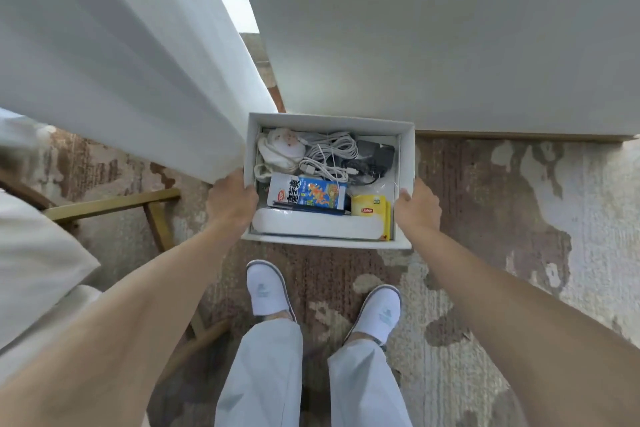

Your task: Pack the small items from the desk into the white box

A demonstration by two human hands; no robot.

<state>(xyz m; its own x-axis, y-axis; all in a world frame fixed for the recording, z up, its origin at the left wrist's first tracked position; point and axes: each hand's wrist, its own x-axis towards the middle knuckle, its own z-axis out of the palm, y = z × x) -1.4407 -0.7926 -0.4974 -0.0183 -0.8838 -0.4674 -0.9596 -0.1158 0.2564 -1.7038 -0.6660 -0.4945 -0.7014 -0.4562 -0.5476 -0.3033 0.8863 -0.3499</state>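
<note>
The white box [406,149] sits low over the patterned carpet, in front of my feet. My left hand [231,199] grips its left wall and my right hand [417,206] grips its right wall. Inside lie a white cloth pouch [282,149], coiled white cables [332,152], a black charger [375,158], a blue and white snack packet [308,195], a yellow Lipton tea box [369,210] and a long white case [311,225] along the near wall.
A white curtain [121,62] hangs at the left, touching the box's left corner. A white cabinet or wall panel [450,28] rises behind the box. A wooden chair frame [114,204] stands to the left. My two white slippers [266,288] are just below the box.
</note>
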